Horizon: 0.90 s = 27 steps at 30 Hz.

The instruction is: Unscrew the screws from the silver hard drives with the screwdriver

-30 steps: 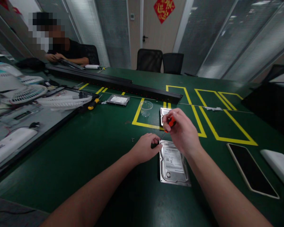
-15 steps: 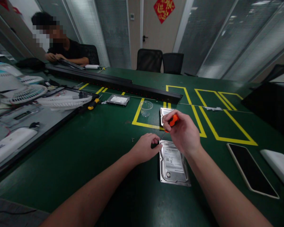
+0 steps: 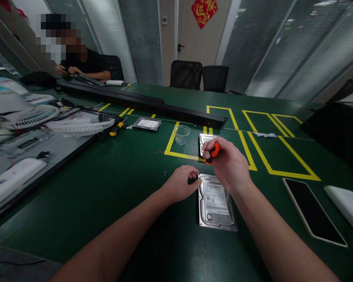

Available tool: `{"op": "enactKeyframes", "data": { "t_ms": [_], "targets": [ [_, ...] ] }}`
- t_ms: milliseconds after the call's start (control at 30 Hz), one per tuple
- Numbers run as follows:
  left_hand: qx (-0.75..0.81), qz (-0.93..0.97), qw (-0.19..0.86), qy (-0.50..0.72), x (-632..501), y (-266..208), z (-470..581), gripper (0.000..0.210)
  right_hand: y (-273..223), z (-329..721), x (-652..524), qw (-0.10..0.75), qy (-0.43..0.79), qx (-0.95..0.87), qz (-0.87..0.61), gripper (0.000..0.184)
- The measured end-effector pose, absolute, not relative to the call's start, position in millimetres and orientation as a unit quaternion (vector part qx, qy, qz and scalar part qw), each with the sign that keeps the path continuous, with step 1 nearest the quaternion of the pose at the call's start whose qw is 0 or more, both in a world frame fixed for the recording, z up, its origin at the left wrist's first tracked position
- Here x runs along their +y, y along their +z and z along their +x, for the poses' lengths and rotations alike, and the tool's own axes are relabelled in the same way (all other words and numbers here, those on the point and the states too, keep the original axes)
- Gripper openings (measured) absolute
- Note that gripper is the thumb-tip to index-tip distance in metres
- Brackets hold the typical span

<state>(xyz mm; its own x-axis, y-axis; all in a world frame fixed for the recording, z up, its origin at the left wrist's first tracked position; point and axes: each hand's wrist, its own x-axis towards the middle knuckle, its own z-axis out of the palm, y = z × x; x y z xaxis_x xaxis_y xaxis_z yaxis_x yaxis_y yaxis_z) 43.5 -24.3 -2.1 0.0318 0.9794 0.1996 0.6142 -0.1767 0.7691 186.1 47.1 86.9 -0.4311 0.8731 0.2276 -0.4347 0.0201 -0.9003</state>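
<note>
Screwdriver, orange-and-black with a thin metal shank, sits clamped in the right hand, slanting down toward the far-left corner of the rectangular silver metal hard drive. The hard drive lies flat on the green tabletop — likely for firm backing. The left hand touches that corner, presumably steadying it; whether it pinches anything, I cannot tell.

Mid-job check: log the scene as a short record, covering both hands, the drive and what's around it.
left hand: at near hard drive's upper-left corner
right hand: holds orange-and-black screwdriver, shaft angled down toward that corner
near hard drive: flat on green table, label up
beyond: second hard drive, partly hidden; clear cup
right: phone
</note>
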Motion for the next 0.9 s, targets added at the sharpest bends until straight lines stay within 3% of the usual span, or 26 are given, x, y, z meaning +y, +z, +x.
{"op": "enactKeyframes", "data": {
  "t_ms": [233,367,500,633,767,900],
  "targets": [
    [0.593,0.675,0.248,0.361,-23.5,-2.4,43.7,0.016,87.3,186.1,44.9,0.479,0.675,-0.52,-0.213,0.018],
    [0.595,0.672,0.255,0.36,-24.1,-0.4,44.0,0.014,87.6,186.1,46.4,0.485,0.673,-0.521,-0.203,0.031],
    [0.595,0.67,0.256,0.362,-24.2,-0.1,44.0,0.016,88.3,186.3,45.4,0.488,0.678,-0.504,-0.218,0.017],
    [0.591,0.673,0.256,0.364,-23.7,-0.8,43.8,0.017,88.9,185.9,44.3,0.482,0.681,-0.509,-0.212,0.016],
    [0.591,0.673,0.253,0.365,-23.8,-0.9,43.9,0.016,88.3,186.5,45.9,0.484,0.672,-0.525,-0.196,0.031],
    [0.593,0.671,0.255,0.366,-24.0,-1.4,44.0,0.017,87.3,187.5,44.9,0.477,0.676,-0.522,-0.208,0.017]
  ]
}}
